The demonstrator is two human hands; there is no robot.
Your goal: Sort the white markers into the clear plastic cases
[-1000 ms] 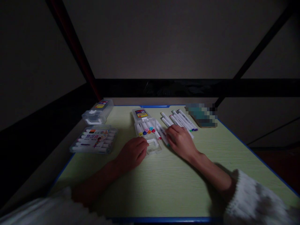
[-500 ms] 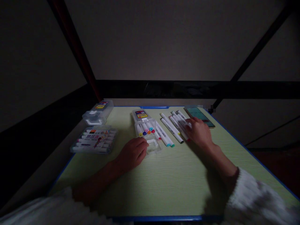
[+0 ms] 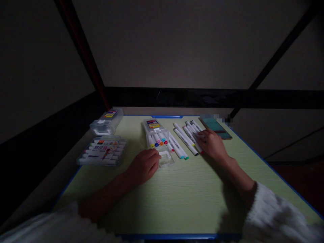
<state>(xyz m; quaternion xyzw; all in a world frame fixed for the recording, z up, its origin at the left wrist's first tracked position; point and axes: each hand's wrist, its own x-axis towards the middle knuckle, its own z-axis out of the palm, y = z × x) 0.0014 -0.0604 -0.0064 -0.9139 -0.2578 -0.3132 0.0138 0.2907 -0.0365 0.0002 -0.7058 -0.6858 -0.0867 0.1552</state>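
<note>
My left hand (image 3: 145,166) is closed on the edge of the clear lid (image 3: 166,160) of an open plastic marker case (image 3: 153,124). Inside the case lie several white markers with coloured ends (image 3: 158,140), their ends facing me. My right hand (image 3: 214,144) has its fingers bent down onto a group of white markers (image 3: 191,133) on the right, pinching at one of them; the fingertips are partly hidden. Between my hands, more white markers (image 3: 185,139) lie slanted on the table, with yellow, black, blue, green and red ends.
On the left, a closed clear case of markers (image 3: 103,151) lies flat, with another clear case (image 3: 107,122) behind it. A phone (image 3: 216,127) rests beyond my right hand. The pale green table (image 3: 177,199) has blue edges, and a wall stands behind it.
My right hand has shifted slightly left and its fingers have drawn in more on the markers. My left hand stays at the lid.
</note>
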